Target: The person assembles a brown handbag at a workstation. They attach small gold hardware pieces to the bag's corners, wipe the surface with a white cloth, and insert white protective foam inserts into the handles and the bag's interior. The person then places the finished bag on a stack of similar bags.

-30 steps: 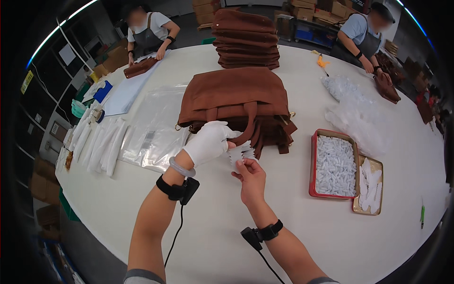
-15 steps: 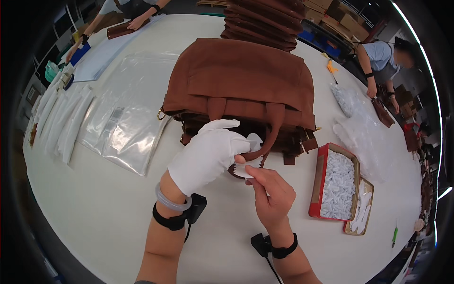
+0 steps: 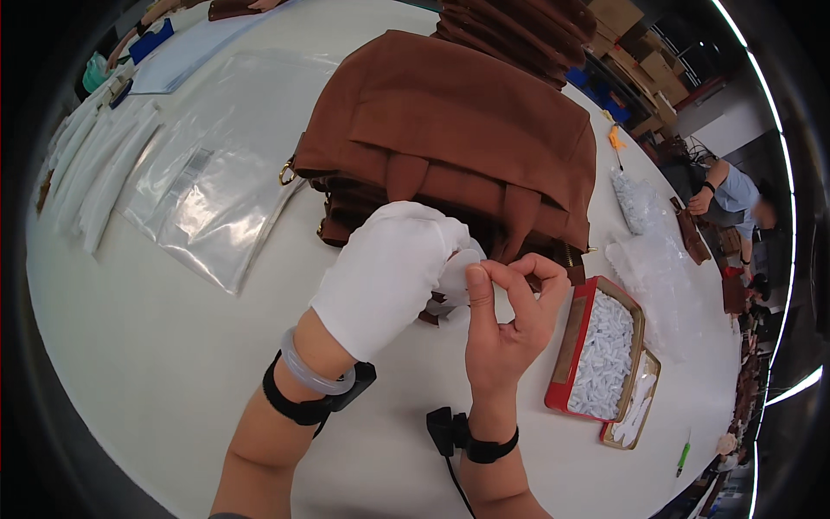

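A white-gloved left hand (image 3: pixel 389 272) and bare right hand (image 3: pixel 506 320) pinch a small white packet (image 3: pixel 458 275) just before the brown leather bag (image 3: pixel 458 138). Best kept pinched lightly, close to the bag's strap.

A white worktop (image 3: pixel 130 346) carries a stack of brown leather bags (image 3: pixel 458 130) just beyond the hands. Clear plastic sleeves (image 3: pixel 207 199) lie to their left; a red tray of white packets (image 3: pixel 596 355) sits to their right.
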### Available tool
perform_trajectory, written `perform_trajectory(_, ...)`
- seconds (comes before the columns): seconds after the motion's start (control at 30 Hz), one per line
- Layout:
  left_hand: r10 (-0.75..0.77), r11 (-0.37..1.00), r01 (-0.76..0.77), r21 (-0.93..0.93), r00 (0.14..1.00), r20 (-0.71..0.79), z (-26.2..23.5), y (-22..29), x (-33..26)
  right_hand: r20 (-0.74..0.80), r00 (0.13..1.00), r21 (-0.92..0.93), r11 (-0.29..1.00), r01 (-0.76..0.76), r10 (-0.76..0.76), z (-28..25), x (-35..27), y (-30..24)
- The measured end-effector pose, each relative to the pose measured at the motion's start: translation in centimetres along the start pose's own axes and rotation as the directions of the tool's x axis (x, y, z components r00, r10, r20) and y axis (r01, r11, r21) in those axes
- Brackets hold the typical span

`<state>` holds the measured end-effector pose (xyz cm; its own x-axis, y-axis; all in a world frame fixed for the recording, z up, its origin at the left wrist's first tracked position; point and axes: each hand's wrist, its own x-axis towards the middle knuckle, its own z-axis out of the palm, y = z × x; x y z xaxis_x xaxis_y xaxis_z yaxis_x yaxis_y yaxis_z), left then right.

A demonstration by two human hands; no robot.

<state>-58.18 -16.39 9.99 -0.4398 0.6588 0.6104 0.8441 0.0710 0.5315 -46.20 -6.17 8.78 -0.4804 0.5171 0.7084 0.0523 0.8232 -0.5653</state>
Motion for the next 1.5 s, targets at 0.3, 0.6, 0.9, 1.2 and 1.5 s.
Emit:
perform_trajectory(0.3,-0.389,0.89,0.398,-0.222,0.917,0.084,0.0,1.9,0.4,0.19,0.982,-0.026,1.0,-0.017,0.022,-0.7,0.6,-0.2)
perform_trajectory(0.6,-0.49,0.716,0.581,-0.387,0.813,0.315,-2.1,2.2,0.8,0.11,0.994,0.115,0.993,-0.028,0.015,0.6,0.2,0.4)
perform_trajectory(0.9,-0.258,0.886,0.321,-0.333,0.941,0.22,-1.6,1.4,-0.4,0.207,0.978,0.033,0.999,-0.015,0.008,0.2,0.4,-0.1)
perform_trajectory(1.2,-0.398,0.811,0.492,-0.316,0.86,0.318,-2.0,1.5,0.3,0.186,0.981,0.134,0.988,-0.072,0.047,0.8,0.0,0.3)
perform_trajectory(1.5,-0.264,0.941,0.3,-0.158,0.94,0.215,-0.8,0.6,0.0,0.008,0.983,0.372,0.912,-0.175,0.185,1.9,-1.3,0.2)
